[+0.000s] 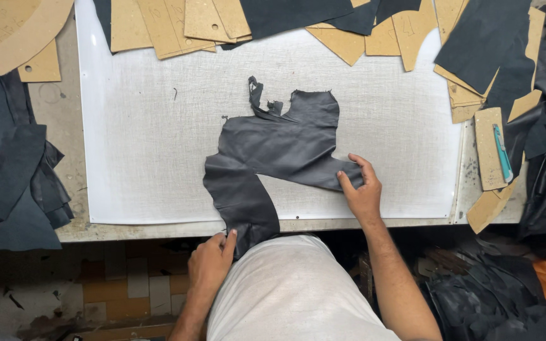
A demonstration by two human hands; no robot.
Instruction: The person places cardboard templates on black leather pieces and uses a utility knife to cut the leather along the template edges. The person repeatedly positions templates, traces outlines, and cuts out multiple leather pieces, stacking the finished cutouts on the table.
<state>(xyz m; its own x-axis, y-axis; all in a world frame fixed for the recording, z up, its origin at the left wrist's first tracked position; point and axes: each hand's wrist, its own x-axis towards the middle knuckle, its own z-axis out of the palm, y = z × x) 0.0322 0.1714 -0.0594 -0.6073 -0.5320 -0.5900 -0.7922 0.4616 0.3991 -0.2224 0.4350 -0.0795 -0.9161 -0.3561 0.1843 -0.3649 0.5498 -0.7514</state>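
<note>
No packages, labels, signs, screens visible

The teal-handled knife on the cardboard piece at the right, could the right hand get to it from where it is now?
Probably yes. The right hand rests on the dark leather piece, and the teal-handled knife lies uncovered on a cardboard pattern to its right. Only bare white cutting board lies between them.

**A worktable under a white cutting board**

A worn grey table (64,126) carries a large white cutting board (146,158) that covers most of its top. A ragged piece of dark leather (273,148) lies on the board and hangs over the near edge. Tan cardboard patterns (172,22) and dark leather offcuts (14,177) crowd the far edge and both sides. What seems to be a teal-handled knife (502,151) rests on one pattern at the right.
</note>
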